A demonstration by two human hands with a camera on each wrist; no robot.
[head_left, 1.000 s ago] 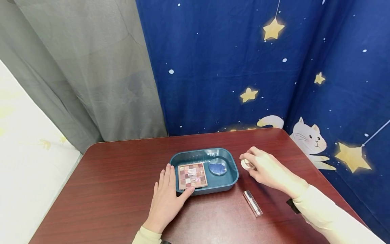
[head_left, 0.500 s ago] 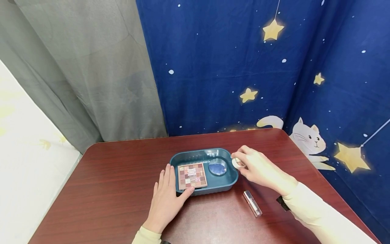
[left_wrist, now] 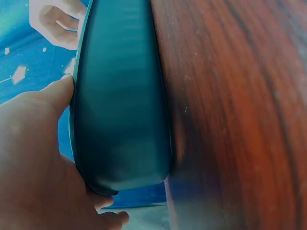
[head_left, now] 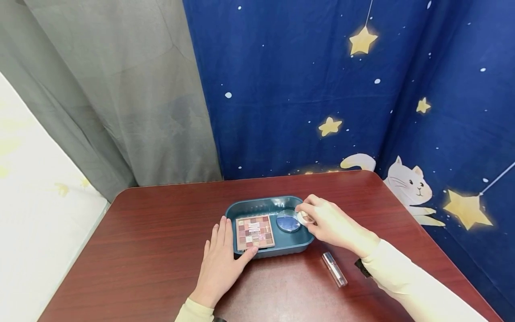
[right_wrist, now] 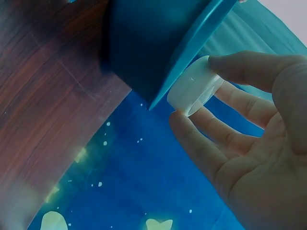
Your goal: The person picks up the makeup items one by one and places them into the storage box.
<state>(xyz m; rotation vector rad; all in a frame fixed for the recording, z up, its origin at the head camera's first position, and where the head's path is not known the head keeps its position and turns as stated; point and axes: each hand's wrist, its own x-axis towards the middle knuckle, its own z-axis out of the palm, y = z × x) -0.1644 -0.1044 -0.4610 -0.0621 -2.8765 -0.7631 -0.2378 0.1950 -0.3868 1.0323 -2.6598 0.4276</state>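
A teal plastic basin (head_left: 287,240) stands on the table. My left hand (head_left: 219,264) rests against its left end, fingers extended along the side and thumb on the front rim. Inside lies a square eyeshadow palette (head_left: 254,232) with many small pans, and right of it a round case (head_left: 288,222) with a dark blue face. My right hand (head_left: 331,223) pinches a small round white jar (right_wrist: 194,86) between thumb and fingertips. The jar (head_left: 305,218) is over the basin's right end, beside the round case. In the right wrist view it is just above the rim.
A clear, silver-capped lip gloss tube (head_left: 334,269) lies on the brown wooden table (head_left: 169,223), in front of the basin's right corner. Grey and star-patterned blue curtains (head_left: 289,89) hang behind the table's far edge.
My right hand has moved left with the white jar, from the table right of the basin to over its right end. My left hand, the palette and the round case have stayed put.
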